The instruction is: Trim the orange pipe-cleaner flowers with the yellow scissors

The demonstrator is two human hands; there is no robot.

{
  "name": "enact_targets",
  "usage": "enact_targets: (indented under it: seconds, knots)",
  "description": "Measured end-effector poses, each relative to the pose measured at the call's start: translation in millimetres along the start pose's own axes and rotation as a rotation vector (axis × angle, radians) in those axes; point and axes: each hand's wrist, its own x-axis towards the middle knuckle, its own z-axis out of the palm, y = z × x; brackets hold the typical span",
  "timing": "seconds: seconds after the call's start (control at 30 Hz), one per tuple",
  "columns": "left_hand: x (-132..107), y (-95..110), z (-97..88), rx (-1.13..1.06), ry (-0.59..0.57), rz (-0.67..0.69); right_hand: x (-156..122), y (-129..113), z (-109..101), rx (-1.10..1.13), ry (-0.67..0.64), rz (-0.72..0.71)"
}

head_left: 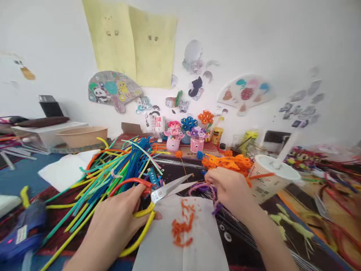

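Note:
Scissors with one red and one yellow handle are in my left hand, the thumb through the yellow loop. Their blades stand apart, pointing to the right. At the blade tips, close to my right hand, is a tiny orange bit. My right fingers are pinched together; an orange pipe cleaner sticks out beyond that hand, its gripped part hidden. Below both hands lies a white sheet of paper with orange fuzz clippings. A purple pipe cleaner curls beside my right hand.
Loose pipe cleaners spread at left near a blue glue gun. An orange bundle and a paper cup with a straw stand at right. Flower pots and a bottle line the wall. A lighter lies behind the scissors.

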Motion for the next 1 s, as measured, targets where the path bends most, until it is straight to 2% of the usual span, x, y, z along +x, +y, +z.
enact_targets:
  seconds: [0.2, 1.0]
  knots:
    - [0.5, 1.7, 7.1, -0.030, -0.042, 0.074, -2.1, -4.4, 0.9, -0.020, 0.018, -0.033]
    - [4.6, 5.5, 8.0, -0.095, -0.150, 0.043, -1.0, -5.2, 1.9, 0.007, 0.024, -0.067]
